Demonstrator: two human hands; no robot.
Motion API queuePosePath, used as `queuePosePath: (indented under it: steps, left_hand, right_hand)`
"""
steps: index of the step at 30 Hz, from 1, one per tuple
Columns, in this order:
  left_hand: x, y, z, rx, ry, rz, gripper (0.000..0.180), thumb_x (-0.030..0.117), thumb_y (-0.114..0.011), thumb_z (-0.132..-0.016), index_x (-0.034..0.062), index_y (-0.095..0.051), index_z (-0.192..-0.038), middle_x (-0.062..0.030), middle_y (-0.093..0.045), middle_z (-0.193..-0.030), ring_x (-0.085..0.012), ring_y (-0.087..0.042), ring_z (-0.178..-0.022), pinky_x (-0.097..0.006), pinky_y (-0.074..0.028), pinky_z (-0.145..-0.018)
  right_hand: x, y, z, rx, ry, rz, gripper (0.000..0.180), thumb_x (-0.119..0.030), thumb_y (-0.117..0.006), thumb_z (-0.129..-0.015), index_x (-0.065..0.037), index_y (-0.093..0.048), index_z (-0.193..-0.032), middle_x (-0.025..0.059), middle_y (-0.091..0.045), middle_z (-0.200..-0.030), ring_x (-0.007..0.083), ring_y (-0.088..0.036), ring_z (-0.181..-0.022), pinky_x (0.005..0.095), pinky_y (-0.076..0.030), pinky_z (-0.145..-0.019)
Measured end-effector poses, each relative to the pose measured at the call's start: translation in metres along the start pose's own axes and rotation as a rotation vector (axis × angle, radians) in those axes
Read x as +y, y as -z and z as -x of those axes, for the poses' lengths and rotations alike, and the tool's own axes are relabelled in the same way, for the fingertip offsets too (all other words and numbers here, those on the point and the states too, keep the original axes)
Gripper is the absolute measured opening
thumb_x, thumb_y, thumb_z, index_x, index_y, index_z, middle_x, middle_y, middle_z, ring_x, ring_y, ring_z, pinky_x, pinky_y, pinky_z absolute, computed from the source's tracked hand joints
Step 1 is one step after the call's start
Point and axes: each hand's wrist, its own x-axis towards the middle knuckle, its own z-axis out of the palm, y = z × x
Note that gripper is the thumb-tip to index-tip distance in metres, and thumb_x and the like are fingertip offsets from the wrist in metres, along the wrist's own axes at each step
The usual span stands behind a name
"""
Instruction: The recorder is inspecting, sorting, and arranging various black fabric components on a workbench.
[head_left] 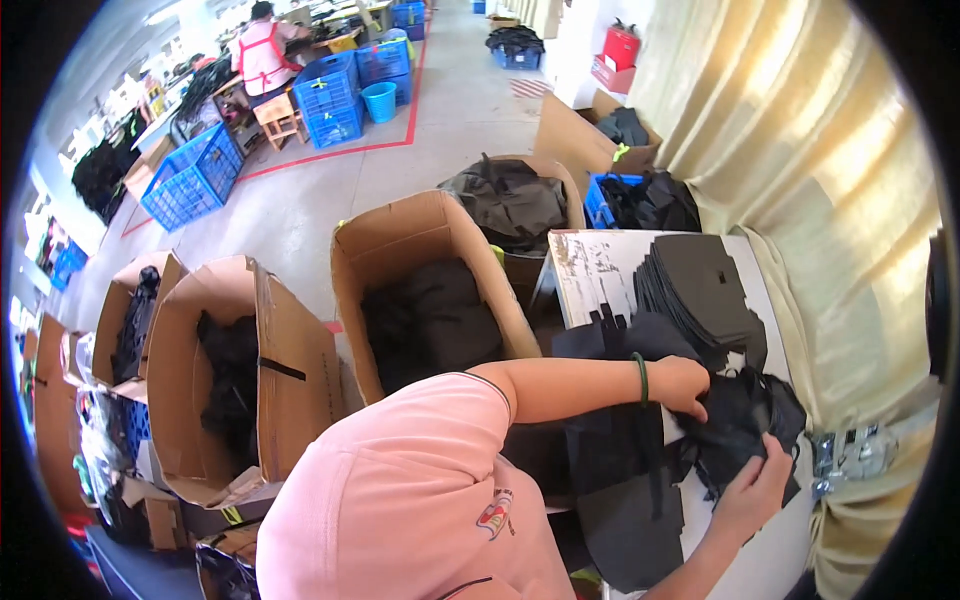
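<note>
My left hand [684, 384], with a green bangle on its wrist, is closed with curled fingers on a bunched black fabric piece [742, 430] at the table's right side. The thumb and fingers of my right hand [750, 490] pinch the near edge of the same bundle. Folds hide how many layers lie there. Just beyond my hands stands a fanned stack of dark flat panels [705, 285]. Under and beside my left forearm, a larger dark fabric piece [625, 530] with a strap lies along the table's left edge.
The white table [585, 262] runs alongside a cream curtain [800, 180]. Open cardboard boxes [395, 225] holding dark fabric stand to the left. A blue crate [600, 205] sits beyond the table. Clear plastic items [855, 452] are at the right. A person [265, 55] sits far off among blue crates.
</note>
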Motion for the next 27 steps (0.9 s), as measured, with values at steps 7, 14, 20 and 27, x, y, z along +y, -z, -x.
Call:
queuePosePath:
  steps: [7, 14, 20, 27]
  left_hand:
    - [0.083, 0.019, 0.043, 0.505, -0.463, 0.249, 0.053, 0.028, -0.081, -0.070, 0.0091, -0.053, -0.111, -0.0097, -0.056, -0.106, -0.0337, -0.055, -0.098, -0.044, -0.044, -0.082]
    - [0.036, 0.014, 0.025, 0.563, -0.467, -0.023, 0.047, 0.014, -0.079, -0.061, 0.0142, -0.058, -0.104, -0.0057, -0.059, -0.103, -0.0296, -0.055, -0.102, -0.041, -0.042, -0.089]
    - [-0.023, 0.078, 0.042, 0.404, -0.321, -0.110, 0.041, 0.002, -0.070, -0.057, 0.0118, -0.065, -0.096, -0.0065, -0.064, -0.098, -0.0314, -0.057, -0.103, -0.044, -0.043, -0.092]
    - [-0.091, 0.112, 0.065, 0.407, -0.311, -0.257, 0.039, -0.007, -0.063, -0.057, 0.0094, -0.062, -0.091, -0.0085, -0.064, -0.092, -0.0343, -0.059, -0.095, -0.042, -0.047, -0.083]
  right_hand:
    - [-0.007, -0.009, -0.014, -0.024, 0.044, 0.043, 0.013, -0.008, -0.060, -0.091, -0.006, -0.062, -0.104, 0.0123, -0.061, -0.090, 0.0338, -0.062, -0.078, 0.0397, -0.050, -0.064]
    - [-0.028, 0.018, -0.004, -0.201, 0.009, 0.128, 0.011, -0.014, -0.068, -0.088, -0.007, -0.062, -0.094, 0.0095, -0.061, -0.083, 0.0331, -0.063, -0.072, 0.0389, -0.048, -0.059]
    - [-0.036, 0.045, 0.020, -0.249, -0.008, 0.008, 0.014, -0.011, -0.074, -0.082, -0.006, -0.062, -0.087, 0.0122, -0.060, -0.075, 0.0331, -0.060, -0.065, 0.0383, -0.046, -0.056]
    - [-0.037, 0.070, 0.061, -0.380, -0.214, -0.226, 0.020, -0.012, -0.080, -0.075, -0.005, -0.063, -0.083, 0.0099, -0.062, -0.072, 0.0299, -0.058, -0.058, 0.0345, -0.044, -0.051]
